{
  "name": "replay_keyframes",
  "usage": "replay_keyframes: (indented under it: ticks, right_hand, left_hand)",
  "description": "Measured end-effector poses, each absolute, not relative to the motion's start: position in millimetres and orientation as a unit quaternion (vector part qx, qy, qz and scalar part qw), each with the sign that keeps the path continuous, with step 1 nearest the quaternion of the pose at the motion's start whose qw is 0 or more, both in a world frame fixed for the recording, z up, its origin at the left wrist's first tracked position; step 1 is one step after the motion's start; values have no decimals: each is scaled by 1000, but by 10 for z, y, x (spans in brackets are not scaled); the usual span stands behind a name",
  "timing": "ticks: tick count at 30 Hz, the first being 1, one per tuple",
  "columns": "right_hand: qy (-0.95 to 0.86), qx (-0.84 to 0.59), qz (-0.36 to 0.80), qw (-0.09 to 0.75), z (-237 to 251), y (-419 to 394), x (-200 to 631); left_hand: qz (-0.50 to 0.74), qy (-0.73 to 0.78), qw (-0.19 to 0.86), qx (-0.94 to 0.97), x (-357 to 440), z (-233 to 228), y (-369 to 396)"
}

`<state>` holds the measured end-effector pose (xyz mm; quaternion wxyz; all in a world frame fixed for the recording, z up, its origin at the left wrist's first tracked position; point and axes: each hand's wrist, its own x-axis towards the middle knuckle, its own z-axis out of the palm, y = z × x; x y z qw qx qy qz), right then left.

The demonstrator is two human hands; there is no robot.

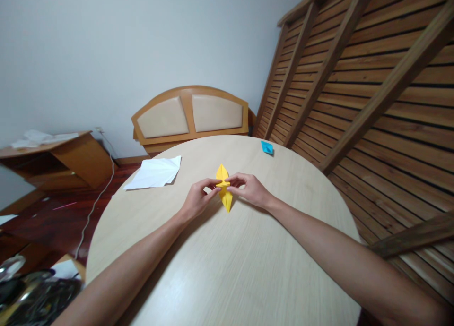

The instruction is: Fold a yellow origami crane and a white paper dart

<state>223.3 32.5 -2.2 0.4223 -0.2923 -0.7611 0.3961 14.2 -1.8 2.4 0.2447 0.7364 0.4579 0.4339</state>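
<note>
At the round table (pixel 220 269), my left hand (pixel 198 197) and right hand (pixel 251 190), equally near, pinch opposite sides of a yellow folded paper (pixel 224 193), its long axis pointing away from me; a blue paper (pixel 267 147) lies beyond, rightward.

The left forearm (pixel 142 260) and right forearm (pixel 319 238), both bare, extended from the near left and near right, converging toward the middle. The left hand (pixel 197 197) and right hand (pixel 251 190) faced each other, slightly apart, each bent into a pinch.
</note>
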Motion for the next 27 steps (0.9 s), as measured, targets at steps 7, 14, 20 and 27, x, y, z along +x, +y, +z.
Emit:
replay_keyframes:
  ticks: [7,14,20,27]
  right_hand:
    - [-772,-302,361,427,0,319,2232]
    - [-784,-295,328,437,21,320,2237]
    - [-819,-268,249,443,18,320,2254]
    - [-848,-241,177,438,52,281,2227]
  left_hand:
    - [419,444,226,759,118,18,-16]
    - [402,435,191,783,106,33,-28]
    - [391,439,156,794,122,22,-46]
    - [368,429,118,817,133,28,-70]
